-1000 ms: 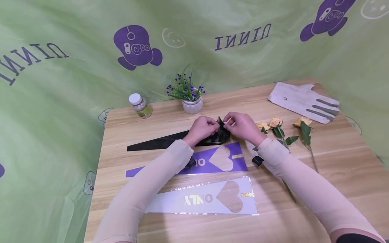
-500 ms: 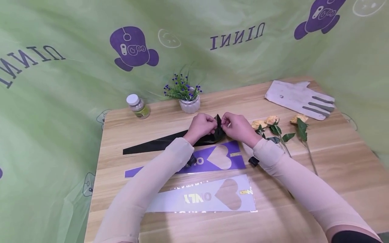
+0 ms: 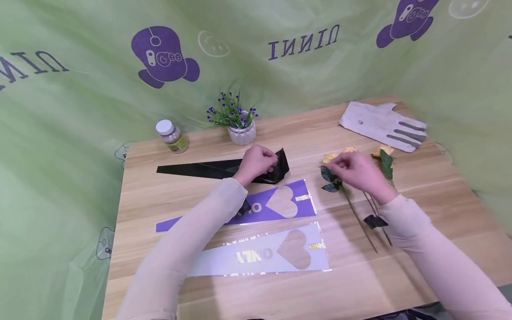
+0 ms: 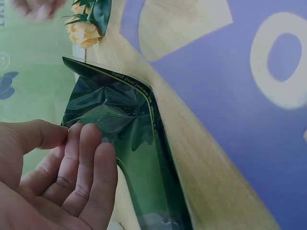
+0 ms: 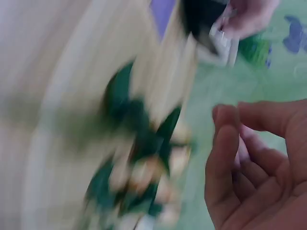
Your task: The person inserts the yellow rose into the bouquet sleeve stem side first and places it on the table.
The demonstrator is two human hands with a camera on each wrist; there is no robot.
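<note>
The work looked near its start. The left hand (image 3: 258, 161) had its thumb and pointing finger pinched together on the edge of a long, shiny black plastic wrapper (image 3: 204, 169), thin at one end and wide at the other. The wrapper lay on the light brown wooden tabletop (image 3: 280, 295), on the side toward the plant, with its wide end lifted and creased. That end seemed to be coming apart like a mouth, so this bit looked partly done. No flower showed inside it. The right hand (image 3: 354, 171) was near the peach-yellow roses with green leaves (image 3: 382, 151). Its thumb and fingertips were pressed together, and nothing showed between them. All the roses lay on the tabletop, outside any wrapper, so filling seemed left to do. A flat purple wrapper with a see-through heart (image 3: 264, 212) and a flat pale white wrapper with a heart too (image 3: 272, 262) lay side by side, with no flowers in them. At the back, a small white pot (image 3: 242, 134) held a green plant with tiny blue-purple flowers (image 3: 228, 111). A clear jar with a white lid and a yellow-green label (image 3: 172, 135) was closed, and what it held was too small to tell.
</note>
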